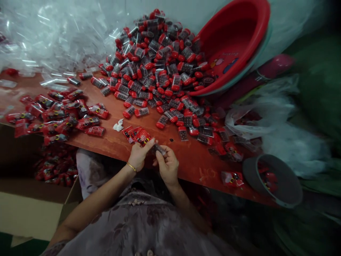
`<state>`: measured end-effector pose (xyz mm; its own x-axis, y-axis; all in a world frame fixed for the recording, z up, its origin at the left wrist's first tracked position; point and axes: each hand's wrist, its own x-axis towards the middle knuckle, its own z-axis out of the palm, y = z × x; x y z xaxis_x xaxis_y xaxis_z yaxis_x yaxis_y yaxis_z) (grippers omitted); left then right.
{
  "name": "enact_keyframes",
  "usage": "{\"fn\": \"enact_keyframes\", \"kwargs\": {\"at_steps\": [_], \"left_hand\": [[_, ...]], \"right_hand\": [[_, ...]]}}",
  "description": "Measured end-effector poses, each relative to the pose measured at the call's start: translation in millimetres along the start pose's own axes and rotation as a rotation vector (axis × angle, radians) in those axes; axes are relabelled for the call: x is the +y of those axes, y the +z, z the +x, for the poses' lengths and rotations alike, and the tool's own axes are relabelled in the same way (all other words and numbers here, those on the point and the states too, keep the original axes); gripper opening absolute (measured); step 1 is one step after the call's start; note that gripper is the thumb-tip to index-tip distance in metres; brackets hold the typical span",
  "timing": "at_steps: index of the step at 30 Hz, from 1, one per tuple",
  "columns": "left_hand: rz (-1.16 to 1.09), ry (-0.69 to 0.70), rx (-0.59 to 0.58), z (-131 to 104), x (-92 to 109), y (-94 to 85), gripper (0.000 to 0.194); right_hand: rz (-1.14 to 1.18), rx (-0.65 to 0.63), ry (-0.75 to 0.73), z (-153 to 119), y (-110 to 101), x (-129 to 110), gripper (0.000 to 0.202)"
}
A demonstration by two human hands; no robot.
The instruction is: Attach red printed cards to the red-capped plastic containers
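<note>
My left hand (pixel 139 155), a gold bracelet at its wrist, is closed at the table edge. Its thumb presses on red printed wrappers (pixel 141 135), which lie fanned out beyond the fingers. In the pinched fingers of my right hand (pixel 168 166) is a small clear tube (pixel 160 148) with dark contents, one end close to the left thumb. Whether that end is inside a wrapper, I cannot tell. A crumpled white scrap (pixel 118 124) lies left of the wrappers. Beyond my hands rises a big heap of red-capped clear tubes (pixel 160 60).
Filled red packets (pixel 55 113) are piled at the left, above an open cardboard box (pixel 32 209) holding more. A red basin (pixel 262 21) tips toward the heap. At the right stand a grey bowl (pixel 291 192) and plastic bags (pixel 290 138). Clear plastic pieces (pixel 53 35) cover the back left.
</note>
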<state>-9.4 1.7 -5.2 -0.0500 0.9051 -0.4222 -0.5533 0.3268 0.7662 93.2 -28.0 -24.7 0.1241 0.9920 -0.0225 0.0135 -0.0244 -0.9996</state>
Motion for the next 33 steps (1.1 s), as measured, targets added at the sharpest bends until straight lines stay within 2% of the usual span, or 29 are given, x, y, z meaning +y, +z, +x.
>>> {"fn": "enact_keyframes", "kwargs": {"at_steps": [3,7,10,12,14,18,22,24,25,27,28,29,30,31,33], "left_hand": [[0.025,-0.052,-0.067,-1.8,-1.7,1.3,0.043],[0.094,-0.093,-0.090,-7.2,-2.7,-0.3,0.042],[0.069,-0.098,-0.094,-8.4,3.0,-4.9,0.041],[0.043,-0.077,-0.079,-8.3,7.2,-8.6,0.040],[0.022,-0.079,-0.096,-9.1,9.0,-11.5,0.039],[-0.020,-0.187,-0.160,-14.3,8.4,-13.3,0.039],[-0.014,-0.337,-0.126,-20.1,17.1,-23.0,0.045],[0.017,-0.345,-0.081,-21.9,29.5,-42.0,0.039],[0.017,-0.312,-0.034,-22.7,38.2,-57.0,0.033],[-0.038,-0.196,0.138,-25.3,60.0,-97.2,0.019],[-0.083,-0.122,0.260,-27.7,72.2,-120.8,0.015],[-0.134,-0.049,0.408,-31.1,84.2,-144.7,0.021],[-0.187,0.017,0.563,-35.3,95.1,-167.2,0.031],[-0.211,0.060,0.686,-39.8,103.9,-186.3,0.041],[-0.174,0.136,0.748,-47.2,112.0,-207.5,0.053]], "right_hand": [[0.092,-0.014,0.047,-1.0,7.4,5.1,0.024],[0.200,-0.015,0.130,0.3,14.2,5.2,0.028],[0.146,-0.123,0.128,1.6,8.3,-1.8,0.029],[0.087,-0.217,0.094,2.4,1.5,-5.5,0.028],[0.044,-0.252,0.067,3.7,-3.7,-5.3,0.026],[-0.069,-0.153,-0.005,8.9,-1.8,4.5,0.024],[-0.423,-0.082,-0.283,22.0,6.2,7.2,0.029],[-0.633,-0.084,-0.433,35.6,1.4,3.4,0.032],[-0.740,-0.063,-0.486,44.2,-4.9,1.9,0.034],[-0.944,0.040,-0.518,63.2,-24.4,3.0,0.037],[-1.033,0.130,-0.479,72.1,-35.7,6.3,0.039],[-1.101,0.205,-0.427,79.4,-46.5,11.5,0.041],[-1.145,0.226,-0.388,84.4,-55.4,18.1,0.041],[-1.164,0.193,-0.379,86.8,-61.6,25.2,0.040],[-1.160,0.119,-0.396,83.6,-64.1,38.0,0.040]]}}
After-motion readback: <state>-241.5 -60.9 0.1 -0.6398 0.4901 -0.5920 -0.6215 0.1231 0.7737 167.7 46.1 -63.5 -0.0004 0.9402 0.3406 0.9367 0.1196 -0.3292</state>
